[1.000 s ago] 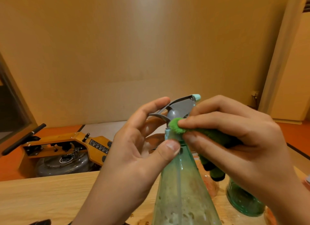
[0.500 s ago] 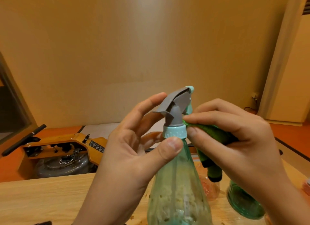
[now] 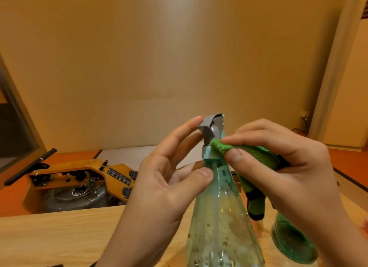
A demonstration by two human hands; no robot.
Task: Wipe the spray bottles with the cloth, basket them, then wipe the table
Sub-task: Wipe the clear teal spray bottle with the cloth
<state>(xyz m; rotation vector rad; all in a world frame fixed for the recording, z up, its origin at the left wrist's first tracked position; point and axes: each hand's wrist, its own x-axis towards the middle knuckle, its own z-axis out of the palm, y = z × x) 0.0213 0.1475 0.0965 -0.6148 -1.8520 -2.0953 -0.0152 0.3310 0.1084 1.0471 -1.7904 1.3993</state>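
While the left hand [image 3: 169, 179] grips the clear spray bottle [image 3: 221, 217] by its neck, upright over the desk [image 3: 49, 237], the right hand [image 3: 288, 167] pinches the green cloth [image 3: 249, 153] against the collar [image 3: 207, 154]; best to turn the bottle against the cloth, reaching under the grey trigger [image 3: 211, 125].

Bottle between two hands, above the table

The bottle [image 3: 221, 217] stands at centre front, over the table [image 3: 49, 239]; its base is out of view. The left hand [image 3: 165, 187] is on its left, thumb on the neck and forefinger by the sprayer [image 3: 212, 127]. The right hand [image 3: 288, 167] is on its right and pinches the cloth [image 3: 249, 153] against the collar just under the sprayer. A second bottle [image 3: 292, 244] stands on the table, right of the first and partly behind the right hand. Beyond the table's far edge, at left, lies a machine [image 3: 79, 175], with the wall [image 3: 159, 67] behind it. A cabinet [image 3: 346, 99] stands far right
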